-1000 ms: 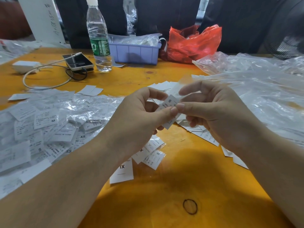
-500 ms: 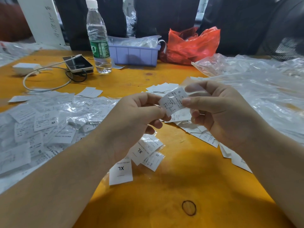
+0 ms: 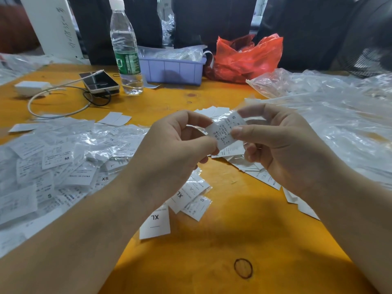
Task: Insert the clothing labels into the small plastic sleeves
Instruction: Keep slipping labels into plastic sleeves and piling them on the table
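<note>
Table: an orange top is seen under everything, with a dark ring mark near the front edge.
Film: a wide heap of clear plastic is spread over the right side of the table.
Pile: labels already in sleeves are heaped on the left; sizes M, XS, S and XL can be read on them.
Red bag: it is crumpled at the back, just right of the tray.
Tray: a lilac box with clear plastic in it is set at the back, beside the bottle.
Bottle: it is stood upright, green-banded, capped, between the phone and the tray.
Phone: it is laid flat left of the bottle, with a white cable plugged in.
Charger: a white block is placed at the far left, joined to the cable.
Loose labels: several are scattered on the table below the hands, two marked XL, one marked S; more lie under the right hand.
Left hand: the lower left edge of the label is pinched between thumb and forefinger.
Right hand: the label's right side is pinched between thumb and forefinger; the other fingers are curled beneath.
Label: a white one marked S is held by both hands above the table, tilted, with printed lines facing up. Shiny clear plastic is seen at its upper left edge; whether the label is inside a sleeve cannot be told.
</note>
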`<state>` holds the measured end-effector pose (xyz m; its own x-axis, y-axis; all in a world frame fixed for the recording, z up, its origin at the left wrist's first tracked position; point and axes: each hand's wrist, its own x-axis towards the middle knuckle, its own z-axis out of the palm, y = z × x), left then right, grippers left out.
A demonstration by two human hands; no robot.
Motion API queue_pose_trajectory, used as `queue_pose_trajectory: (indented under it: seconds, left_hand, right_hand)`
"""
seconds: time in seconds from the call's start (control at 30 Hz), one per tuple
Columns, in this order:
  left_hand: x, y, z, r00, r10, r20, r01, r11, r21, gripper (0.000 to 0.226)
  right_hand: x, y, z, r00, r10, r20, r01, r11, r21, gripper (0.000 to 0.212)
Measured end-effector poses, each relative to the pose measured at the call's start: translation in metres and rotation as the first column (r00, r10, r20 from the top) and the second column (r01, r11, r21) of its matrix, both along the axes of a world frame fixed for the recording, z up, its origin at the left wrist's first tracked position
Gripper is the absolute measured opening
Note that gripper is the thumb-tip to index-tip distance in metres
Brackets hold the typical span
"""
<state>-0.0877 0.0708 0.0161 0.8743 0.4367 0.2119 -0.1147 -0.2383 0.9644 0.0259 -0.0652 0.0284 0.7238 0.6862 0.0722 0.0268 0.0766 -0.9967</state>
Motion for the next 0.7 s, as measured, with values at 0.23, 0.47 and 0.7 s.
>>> queue_pose_trajectory:
  seconds: [0.23, 0.47, 0.7]
  left_hand:
    - [-0.0001, -0.001, -0.0023, 1.0, -0.009, 0.021, 0.008, 1.0, 0.025, 0.027]
    - [-0.0009, -0.0007, -0.0022, 0.999, -0.024, 0.022, 0.023, 0.999, 0.026, 0.03]
    - [0.0006, 0.0008, -0.0024, 0.999, -0.04, 0.005, 0.04, 0.999, 0.021, 0.02]
  right_hand:
    - [-0.0018, 0.0013, -0.0036, 0.996, 0.076, -0.037, -0.075, 0.997, 0.007, 0.05]
    - [-0.0017, 0.0018, -0.0057, 0.989, 0.141, -0.047, -0.142, 0.99, -0.017, 0.048]
    - [0.0001, 0.0001, -0.004, 0.98, 0.18, -0.086, -0.184, 0.982, -0.035, 0.05]
